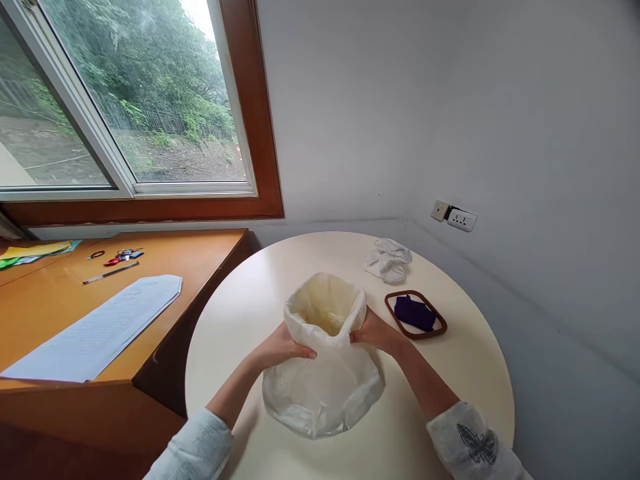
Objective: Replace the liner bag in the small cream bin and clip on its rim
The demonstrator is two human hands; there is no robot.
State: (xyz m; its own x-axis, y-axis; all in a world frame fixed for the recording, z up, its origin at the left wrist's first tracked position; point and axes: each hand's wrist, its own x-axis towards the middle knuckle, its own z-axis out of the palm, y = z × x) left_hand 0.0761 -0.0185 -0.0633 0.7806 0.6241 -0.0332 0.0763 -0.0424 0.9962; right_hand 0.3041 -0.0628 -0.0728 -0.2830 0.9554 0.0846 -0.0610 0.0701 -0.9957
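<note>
A small bin lined with a white plastic bag (320, 393) sits near the middle of the round table, its mouth facing up and toward me. The bag is folded over the rim, and its loose edge flares out around the front. At the left side, my left hand (286, 348) grips the bag-covered bin, thumb across the front. My right hand (374, 331) grips the opposite side, with its thumb near the rim and its other fingers mostly hidden behind. The inside looks pale yellow. Any bin wall beneath the bag is covered.
Beyond my right hand, a brown rounded frame (395, 317) lies with dark purple cloth (415, 313) in it. Crumpled white plastic (389, 260) rests behind. On the wooden desk (200, 257) at left are papers (100, 330), a pen (111, 273) and keys (124, 257). A wall socket (462, 219) is at right.
</note>
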